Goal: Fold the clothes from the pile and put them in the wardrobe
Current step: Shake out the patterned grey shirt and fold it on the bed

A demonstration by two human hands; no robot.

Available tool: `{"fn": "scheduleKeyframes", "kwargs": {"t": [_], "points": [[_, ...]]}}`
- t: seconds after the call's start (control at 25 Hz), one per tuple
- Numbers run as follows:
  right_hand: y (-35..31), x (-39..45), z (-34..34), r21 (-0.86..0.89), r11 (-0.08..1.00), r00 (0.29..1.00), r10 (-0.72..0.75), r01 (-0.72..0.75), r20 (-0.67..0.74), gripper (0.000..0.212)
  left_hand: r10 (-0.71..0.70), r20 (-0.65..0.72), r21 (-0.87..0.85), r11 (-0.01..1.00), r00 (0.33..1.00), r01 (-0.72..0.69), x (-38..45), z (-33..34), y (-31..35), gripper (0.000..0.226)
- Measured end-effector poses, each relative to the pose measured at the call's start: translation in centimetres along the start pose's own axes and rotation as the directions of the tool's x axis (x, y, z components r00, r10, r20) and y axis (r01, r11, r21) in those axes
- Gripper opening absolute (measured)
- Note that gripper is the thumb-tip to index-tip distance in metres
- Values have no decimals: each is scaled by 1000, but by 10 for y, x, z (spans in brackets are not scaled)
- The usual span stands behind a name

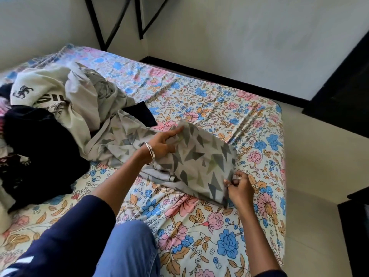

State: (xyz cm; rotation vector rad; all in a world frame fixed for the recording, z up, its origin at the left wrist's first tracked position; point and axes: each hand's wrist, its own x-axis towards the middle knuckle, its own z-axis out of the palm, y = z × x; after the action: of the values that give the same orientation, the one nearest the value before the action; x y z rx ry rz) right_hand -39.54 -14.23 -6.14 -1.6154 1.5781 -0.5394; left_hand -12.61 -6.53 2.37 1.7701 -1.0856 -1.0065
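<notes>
On the bed, the clothes pile lies left of the half-folded cloth, which trails into it

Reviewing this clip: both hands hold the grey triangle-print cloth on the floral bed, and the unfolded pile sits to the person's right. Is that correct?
Not quite. In the head view the pile lies to the person's left, not right. The rest holds: the left hand and right hand both hold the triangle-print cloth on the floral bed.

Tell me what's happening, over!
Both hands, left and right, hold the triangle-print cloth. Fold half done. Clothes pile waiting. Nothing blocking.
</notes>
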Motion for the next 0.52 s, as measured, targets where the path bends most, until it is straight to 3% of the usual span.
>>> {"fn": "scheduleKeyframes", "kwargs": {"t": [0.08,0.2,0.36,0.52], "points": [[2,1,6,-34,999,1000,-6,6,-4,52,-56,-40,160,985,998,62,-3,-11,-14,78],[0,1,10,-69,998,1000,-14,13,-21,57,-151,-59,434,886,987,161,-10,-13,-45,90],[-14,-1,13,10,996,996,88,-88,8,44,-128,-308,303,926,943,225,-8,1,-54,83],[-18,9,18,166,969,983,174,-182,62,29,-57,-375,441,867,925,232,-8,9,-55,79]]}}
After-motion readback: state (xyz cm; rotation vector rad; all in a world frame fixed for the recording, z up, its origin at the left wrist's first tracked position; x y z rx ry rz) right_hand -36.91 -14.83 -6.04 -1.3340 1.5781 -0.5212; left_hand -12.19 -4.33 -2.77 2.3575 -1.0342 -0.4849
